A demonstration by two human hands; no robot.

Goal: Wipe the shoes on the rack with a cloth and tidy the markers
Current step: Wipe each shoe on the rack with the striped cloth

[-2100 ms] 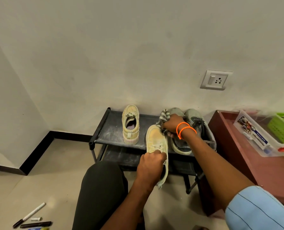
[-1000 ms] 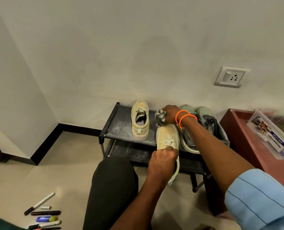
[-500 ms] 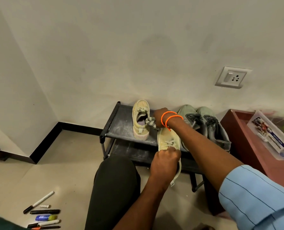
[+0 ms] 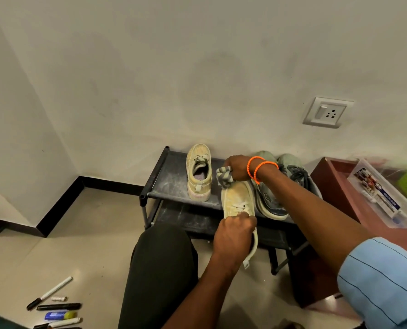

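1. Shoes are the concern: one yellow shoe [image 4: 237,198] is held out over the front edge of the rack [image 4: 171,184], toe toward the wall, at about 12 o'clock from the knee [image 4: 162,262].
2. Its heel end is gripped by the left hand [image 4: 233,236], fingers clenched around the collar.
3. A striped cloth [image 4: 224,178] is bunched in the right hand [image 4: 238,167], fingers curled tightly round it, and is pressed at the toe of the held shoe.
4. The matching yellow shoe [image 4: 198,172] stands on the top shelf at 11 o'clock of the held one; a grey pair [image 4: 272,200] lies at 2 o'clock, partly hidden by the right forearm.
5. Markers [image 4: 55,305] are scattered on the floor at 8 o'clock, well apart from the rack, none yet gathered.
6. The toe is judged to be the part under wiping; the sides, the other three shoes and the markers are judged to remain.
7. Risks from here:
   - The shoe is supported only at the heel, so a hard push at the toe could lever it out of the left hand.
   - The dusty shelf could dirty a cleaned sole or side again when the shoe is set back.
   - A bunched cloth offers a small face, so dirt may be smeared, not lifted.
   - The grey pair could be nudged off the front edge by the right forearm.
   - The markers could be rolled away or stepped on if the legs are shifted.
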